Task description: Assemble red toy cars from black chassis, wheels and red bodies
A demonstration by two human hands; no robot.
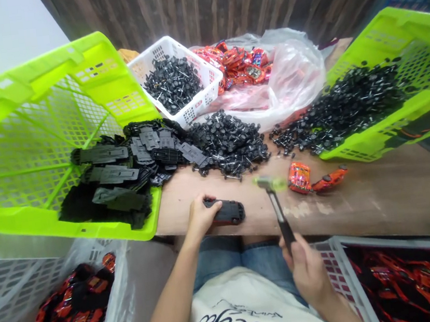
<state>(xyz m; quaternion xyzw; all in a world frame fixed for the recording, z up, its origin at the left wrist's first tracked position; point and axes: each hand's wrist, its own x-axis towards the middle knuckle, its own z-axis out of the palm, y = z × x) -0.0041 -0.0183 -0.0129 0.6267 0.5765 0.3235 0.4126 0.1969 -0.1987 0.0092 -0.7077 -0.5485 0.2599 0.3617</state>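
Observation:
My left hand point(200, 216) presses a black toy car chassis point(227, 213) flat on the wooden table point(380, 203) near its front edge. Its fingers curl over the left end of the piece. My right hand point(306, 267) is wrapped round the black handle of a small hammer point(277, 205), whose green head is blurred above the table just right of the chassis. Two red toy car bodies point(313, 179) lie a little to the right of the hammer head.
A tipped green crate point(60, 148) at left spills black chassis plates. Heaps of black wheel axles point(230, 143) cover the table's middle, a white basket point(176, 79) and a second green crate point(397, 81). Red car bodies fill a plastic bag point(266, 71) and bins below at left point(73, 303) and right point(413, 277).

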